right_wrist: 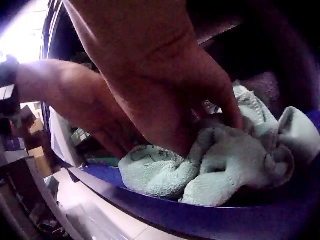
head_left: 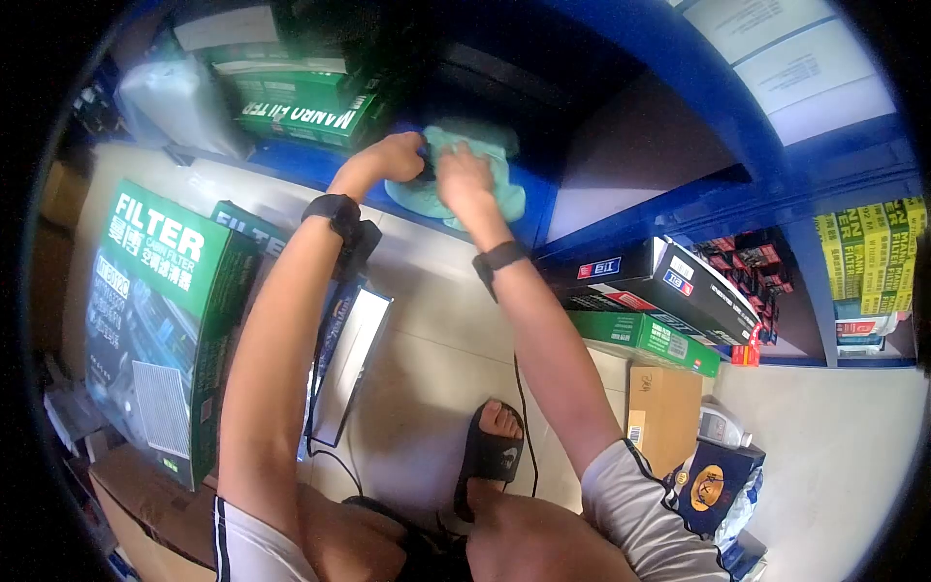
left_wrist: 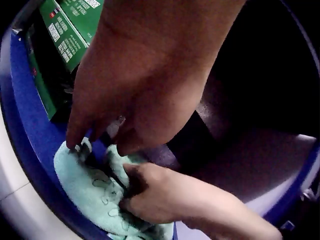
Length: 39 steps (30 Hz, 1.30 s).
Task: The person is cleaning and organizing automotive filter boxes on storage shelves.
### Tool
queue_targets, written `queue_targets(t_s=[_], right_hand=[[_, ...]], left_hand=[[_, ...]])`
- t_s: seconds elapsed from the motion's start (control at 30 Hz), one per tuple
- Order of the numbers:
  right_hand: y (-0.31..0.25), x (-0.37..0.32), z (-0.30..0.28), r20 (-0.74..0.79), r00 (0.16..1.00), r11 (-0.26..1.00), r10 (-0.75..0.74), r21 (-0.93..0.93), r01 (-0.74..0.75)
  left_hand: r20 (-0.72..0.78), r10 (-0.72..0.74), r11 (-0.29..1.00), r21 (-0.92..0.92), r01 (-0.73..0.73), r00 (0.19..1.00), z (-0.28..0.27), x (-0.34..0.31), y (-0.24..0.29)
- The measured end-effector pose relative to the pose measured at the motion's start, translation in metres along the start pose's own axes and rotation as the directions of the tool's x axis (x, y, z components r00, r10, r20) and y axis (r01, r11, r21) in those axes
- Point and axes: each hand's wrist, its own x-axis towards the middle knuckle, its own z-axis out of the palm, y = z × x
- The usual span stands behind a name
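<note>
A pale green cloth [head_left: 504, 202] lies bunched on the blue shelf ledge [left_wrist: 37, 132]. My right hand [head_left: 464, 179] is on top of it, and in the right wrist view the fingers curl down into the folds of the cloth [right_wrist: 225, 162]. To its left, my left hand [head_left: 388, 160] holds the cloth's near-left edge; in the left wrist view the fingertips of the left hand [left_wrist: 135, 100] reach down to that edge. Some fingertips of both hands are hidden in the folds.
Green filter boxes [head_left: 301, 107] stand on the shelf left of the hands. A large filter box [head_left: 145, 330] is on the left, and a black carton [head_left: 659, 286] and brown carton [head_left: 664, 412] are on the right. A thin black cable [head_left: 527, 417] runs over the tiled floor.
</note>
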Motion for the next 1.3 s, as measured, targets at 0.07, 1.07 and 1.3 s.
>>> queue_targets(t_s=[0.07, 1.07, 1.3], right_hand=[[-0.015, 0.002, -0.018, 0.025, 0.998, 0.998, -0.065, -0.016, 0.065], [0.118, 0.097, 0.025, -0.432, 0.902, 0.976, 0.026, 0.208, 0.072], [0.124, 0.112, 0.03, -0.315, 0.933, 0.984, 0.172, 0.1, -0.148]], left_hand=[[0.044, -0.021, 0.999, 0.034, 0.019, 0.999, 0.01, 0.013, -0.017], [0.063, 0.164, 0.973, -0.171, -0.151, 0.984, 0.011, 0.044, -0.05], [0.034, 0.058, 0.992, -0.113, -0.054, 0.998, -0.002, 0.021, -0.038]])
